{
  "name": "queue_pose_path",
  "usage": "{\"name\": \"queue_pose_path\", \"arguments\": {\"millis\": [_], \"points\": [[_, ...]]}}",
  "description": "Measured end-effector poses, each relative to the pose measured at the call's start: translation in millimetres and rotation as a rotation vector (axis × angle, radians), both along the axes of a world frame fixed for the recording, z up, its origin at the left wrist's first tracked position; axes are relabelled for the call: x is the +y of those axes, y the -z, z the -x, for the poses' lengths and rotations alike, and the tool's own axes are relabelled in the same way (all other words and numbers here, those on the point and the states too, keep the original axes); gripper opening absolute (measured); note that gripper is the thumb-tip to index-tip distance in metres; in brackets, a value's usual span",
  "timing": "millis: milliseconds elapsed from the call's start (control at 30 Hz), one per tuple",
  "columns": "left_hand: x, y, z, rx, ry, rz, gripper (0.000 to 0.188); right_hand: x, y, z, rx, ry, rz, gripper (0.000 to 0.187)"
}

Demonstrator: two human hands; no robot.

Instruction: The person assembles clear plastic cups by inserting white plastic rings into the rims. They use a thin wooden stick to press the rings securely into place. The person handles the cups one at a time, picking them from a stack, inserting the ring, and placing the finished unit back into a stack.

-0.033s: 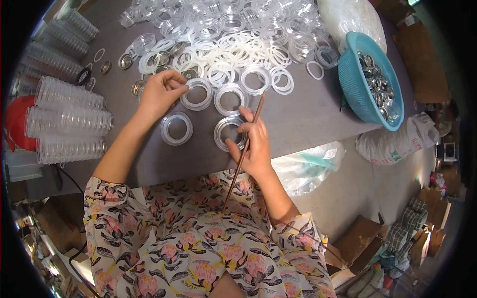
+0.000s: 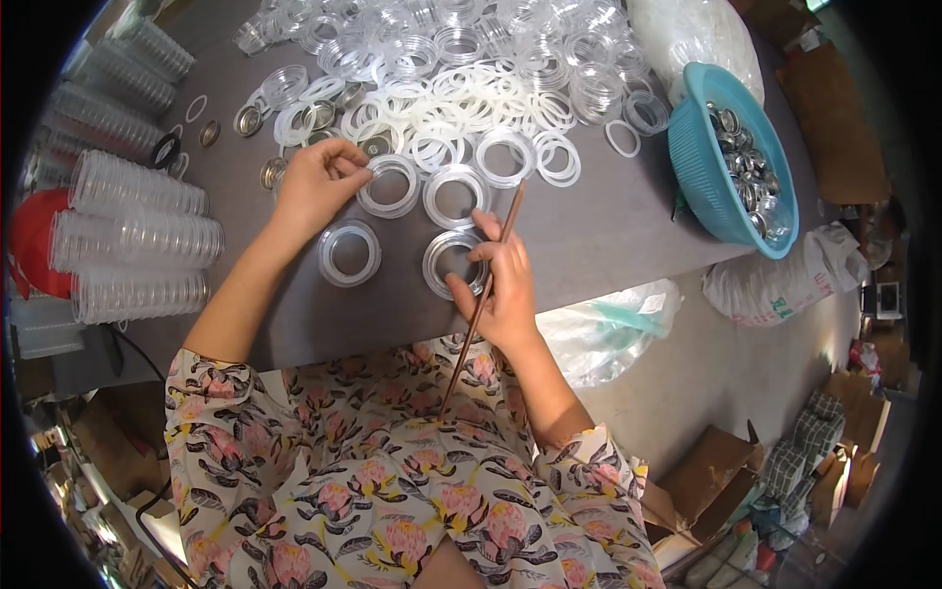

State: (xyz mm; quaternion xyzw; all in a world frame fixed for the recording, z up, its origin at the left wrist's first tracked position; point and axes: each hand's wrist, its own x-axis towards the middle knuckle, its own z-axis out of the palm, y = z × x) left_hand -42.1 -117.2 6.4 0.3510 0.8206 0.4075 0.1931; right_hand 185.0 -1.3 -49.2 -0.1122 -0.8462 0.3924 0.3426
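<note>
Head view: nothing visibly shifts from the preceding picture — likely the same step. On the grey cloth-like tabletop [image 2: 608, 231], the right hand [image 2: 502, 277] grips a thin brown stick [image 2: 469, 337] over a clear round plastic ring [image 2: 430, 267]; the left hand [image 2: 319, 187] meets another ring's rim [image 2: 390, 211], grasp unclear. A blue plastic basket [image 2: 699, 167] holds silver metal discs [image 2: 751, 172].

Pale flr. [image 2: 677, 393] lies beside gray tbl. [image 2: 608, 221], w/ cardbd. box [image 2: 708, 473] nearby.

Open lane between right grip [image 2: 508, 288] and blue basket [image 2: 699, 162] (white rings [image 2: 478, 98] crowd far side).
</note>
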Motion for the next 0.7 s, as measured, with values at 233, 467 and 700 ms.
{"name": "queue_pose_path", "arguments": {"millis": [233, 467, 700], "points": [[7.5, -4.4, 5.2, 0.341, 0.065, -0.01, 0.017, -0.2, -2.3, 0.5, 0.016, -0.007, 0.006, 0.037], [30.4, 9.4, 44.6, 0.363, 0.058, 0.089, 0.017, 2.0, -2.3, 0.4, 0.047, 0.007, 0.062, 0.035], [18.3, -14.9, 18.7, -0.104, -0.094, -0.262, 0.012, 2.2, 4.5, -2.8, 0.118, -0.009, 0.33, 0.027]]}}
